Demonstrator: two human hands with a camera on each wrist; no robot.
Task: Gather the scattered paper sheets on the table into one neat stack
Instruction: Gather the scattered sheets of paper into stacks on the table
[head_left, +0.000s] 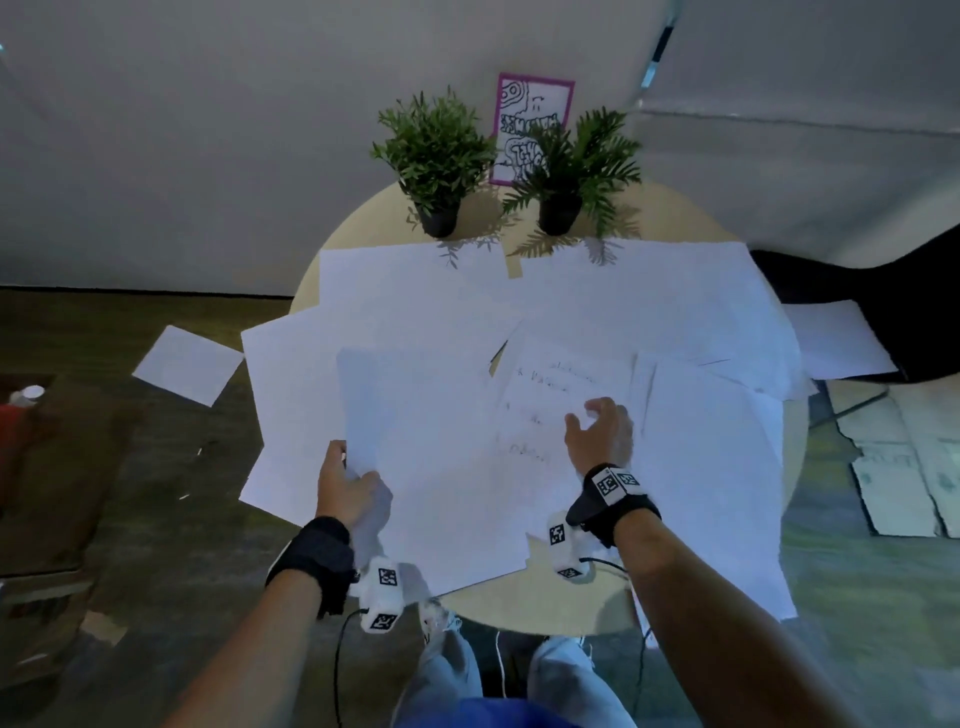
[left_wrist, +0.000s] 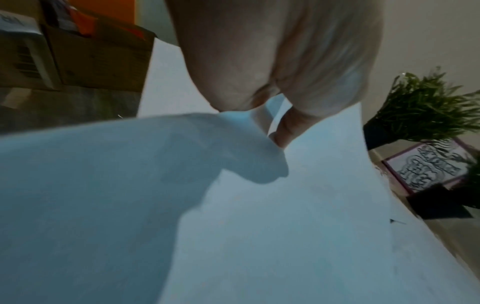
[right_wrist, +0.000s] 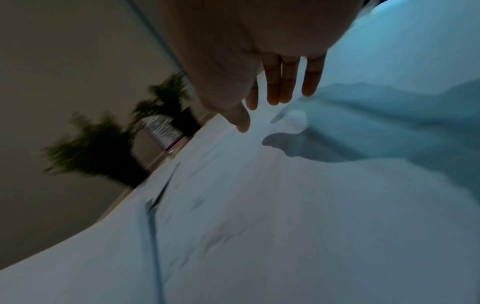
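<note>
At the left of the head view a loose sheet (head_left: 188, 364) lies on the floor, well apart from the round table (head_left: 540, 608). Just right of it, the left hand (head_left: 348, 486) has its grip clenched on the near-left corner of a large white sheet (head_left: 431, 467): in the left wrist view the thumb and fingers (left_wrist: 285, 131) pinch the paper edge, which curls up under them. The other paper sheets (head_left: 597, 301) cover most of the table, overlapping at odd angles, and several overhang its rim at the left and lower right. Right of centre, the right hand (head_left: 602, 431) hovers over a sheet with faint handwriting (head_left: 550, 405), grip released, fingers (right_wrist: 281, 82) spread and holding nothing. At the far right another sheet on the floor (head_left: 836, 340) lies beside the table.

Risks, as I judge them: a one-corner pinch could crease or tear the held sheet if it is pulled sideways under the overlap. Dragging it may carry neighbouring sheets along and tip the overhanging ones onto the floor. A wide sweep toward the top of the frame could knock the two potted plants (head_left: 436, 156) standing at the table's back edge.

Writing: the handwriting on the sheet under the right hand is too faint to read. The pink-framed poster (head_left: 530, 119) behind the plants carries bold doodle lettering that I cannot make out. The wrist bands bear black-and-white square markers (head_left: 605, 486), not text.
</note>
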